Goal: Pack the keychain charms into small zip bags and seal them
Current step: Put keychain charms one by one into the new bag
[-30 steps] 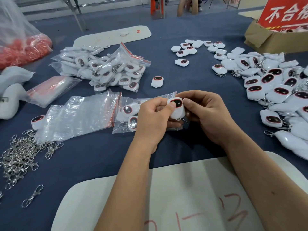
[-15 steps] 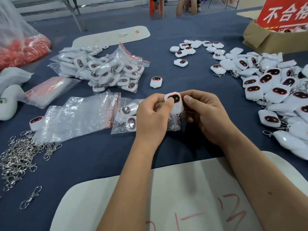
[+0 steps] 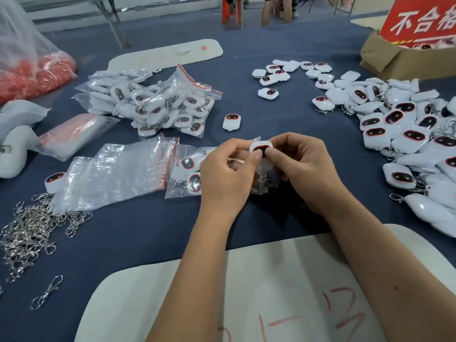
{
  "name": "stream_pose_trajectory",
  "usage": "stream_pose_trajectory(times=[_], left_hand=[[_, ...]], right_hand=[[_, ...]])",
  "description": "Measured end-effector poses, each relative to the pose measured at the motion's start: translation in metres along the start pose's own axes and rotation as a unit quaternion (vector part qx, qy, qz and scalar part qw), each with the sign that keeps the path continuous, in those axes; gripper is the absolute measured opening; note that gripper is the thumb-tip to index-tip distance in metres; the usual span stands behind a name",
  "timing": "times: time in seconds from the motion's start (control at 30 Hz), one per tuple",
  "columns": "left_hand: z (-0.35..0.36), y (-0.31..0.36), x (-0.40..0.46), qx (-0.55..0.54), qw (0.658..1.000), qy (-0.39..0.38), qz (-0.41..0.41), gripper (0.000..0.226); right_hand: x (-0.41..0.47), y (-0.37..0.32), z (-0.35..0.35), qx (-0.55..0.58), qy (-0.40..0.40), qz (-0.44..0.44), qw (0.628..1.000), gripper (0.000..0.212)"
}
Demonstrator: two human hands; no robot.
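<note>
Holding: both hands pinch one white charm (image 3: 260, 149) with a dark red-rimmed face, above the blue bench (image 3: 148, 230).
Change since earlier: the charm sits higher and more tilted than a second ago, its face now partly covered by both thumbs; the hands have drawn closer together over it.
Left hand (image 3: 228, 177): closed on the charm's left edge, thumb on its face.
Right hand (image 3: 302, 169): closed on the charm's right edge, thumb tip on the dark face.
Clasp: a metal clasp (image 3: 270, 184) hangs below the hands, just over the bag.
Open bag: one small zip bag (image 3: 182, 178) lies under the left hand; two charms show inside it, and whether more lie behind the hand I cannot tell.
Empty bags: a stack of clear zip bags (image 3: 111, 178) lies just left of it, count unclear; one charm (image 3: 54, 179) peeks from its left edge.
Packed pile: a heap of filled bags (image 3: 158, 104) lies further back on the left, too many to count.
Single charm: one lone charm (image 3: 232, 122) rests between that heap and the hands.
Loose charms: a large heap (image 3: 404, 134) fills the right side, uncounted; about a dozen lie scattered behind it.
Clasps: a pile of metal clasps (image 3: 27, 233) sits at the near left; one stray clasp (image 3: 47, 292) lies apart.
Surroundings: a cardboard box (image 3: 394, 60) with a red sign at the far right, a bag of red items (image 3: 34, 75) at the far left, a white board (image 3: 246, 292) under the forearms.
In the way: the hands hide the bag's mouth.
</note>
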State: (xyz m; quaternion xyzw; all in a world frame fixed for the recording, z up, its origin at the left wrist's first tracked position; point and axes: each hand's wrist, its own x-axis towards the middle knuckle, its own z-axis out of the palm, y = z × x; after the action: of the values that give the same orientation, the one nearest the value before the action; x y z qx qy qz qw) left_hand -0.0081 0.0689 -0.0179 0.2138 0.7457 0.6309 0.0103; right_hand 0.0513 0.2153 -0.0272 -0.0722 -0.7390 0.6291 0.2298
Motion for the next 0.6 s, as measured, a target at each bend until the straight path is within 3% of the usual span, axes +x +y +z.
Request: stream_pose_trajectory(times=[0.27,0.47,0.6], left_hand=[[-0.0027,-0.0015,0.0003,-0.015,1.0,-0.01,-0.014,0.004],[0.0019,0.0006,0.0009,-0.066,0.996,0.053,-0.015,0.003],[0.0067,0.0013,0.0013,-0.031,0.998,0.057,0.018,0.006]], right_hand=[[0.0015,-0.0007,-0.0033,0.014,-0.036,0.031,0.999,0.009],[-0.0002,-0.0045,0.0008,0.002,-0.068,0.026,0.997,0.007],[-0.0013,-0.0058,-0.0018,0.013,-0.052,0.033,0.998,0.006]])
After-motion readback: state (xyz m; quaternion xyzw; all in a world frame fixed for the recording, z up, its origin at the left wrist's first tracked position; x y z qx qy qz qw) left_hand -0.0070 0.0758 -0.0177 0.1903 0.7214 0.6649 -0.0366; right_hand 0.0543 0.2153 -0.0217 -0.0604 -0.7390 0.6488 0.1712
